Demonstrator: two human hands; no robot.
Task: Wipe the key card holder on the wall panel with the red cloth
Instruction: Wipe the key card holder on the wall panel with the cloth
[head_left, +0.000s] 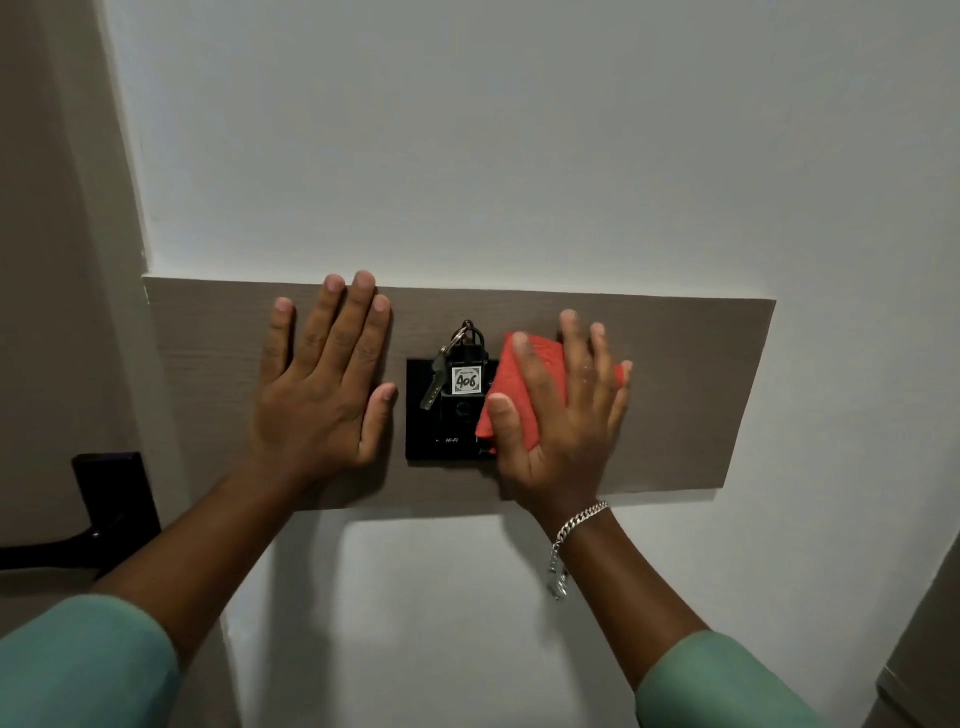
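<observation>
A black key card holder (447, 431) is fixed near the middle of a brown wood-grain wall panel (691, 395). A black key tag labelled 406 with a metal key (435, 387) sits in its slot. My right hand (561, 415) presses a folded red cloth (511, 400) flat against the holder's right side, covering that edge. My left hand (327, 384) lies flat with fingers spread on the panel just left of the holder, its thumb near the holder's left edge.
A black door handle and plate (111, 501) stick out at the lower left beside the beige door frame. White wall surrounds the panel. A silver bracelet (569, 540) hangs on my right wrist.
</observation>
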